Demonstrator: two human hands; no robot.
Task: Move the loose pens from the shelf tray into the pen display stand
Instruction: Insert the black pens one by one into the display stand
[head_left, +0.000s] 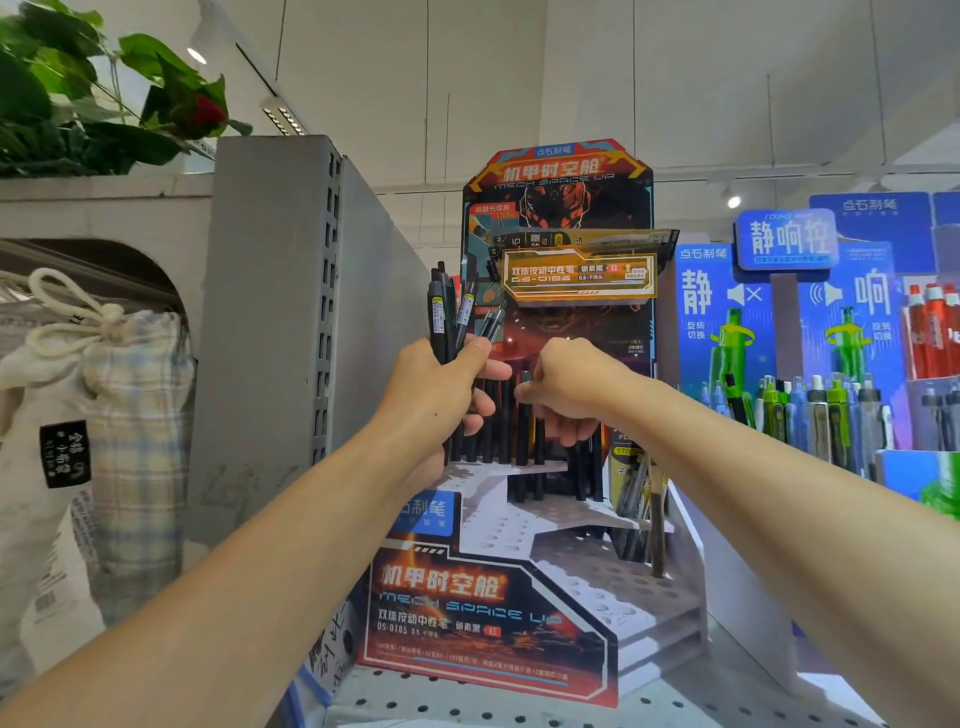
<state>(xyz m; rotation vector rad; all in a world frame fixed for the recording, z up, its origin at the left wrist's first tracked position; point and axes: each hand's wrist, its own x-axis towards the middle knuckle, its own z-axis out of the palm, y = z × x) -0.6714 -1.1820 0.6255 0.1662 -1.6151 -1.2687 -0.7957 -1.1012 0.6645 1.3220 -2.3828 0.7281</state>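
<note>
Fingers (488, 369) of left hand (441, 400) around upright pens (452, 317), above stand (545, 519).

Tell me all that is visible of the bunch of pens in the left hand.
The bunch of pens is several slim black click pens, apparently plastic, some bearing small yellowish labels. They stand roughly upright and fan out slightly, clicker ends up. The left hand grips their lower halves, in front of the pen display stand.

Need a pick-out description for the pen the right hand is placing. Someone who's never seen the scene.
Find the tall red and orange mech-themed pen display stand at centre shelf. On its top tier stands a row of upright black pens. The target pen is the one whose top the right hand pinches; its neighbours stand untouched, and the left hand grips a separate bundle.
</note>
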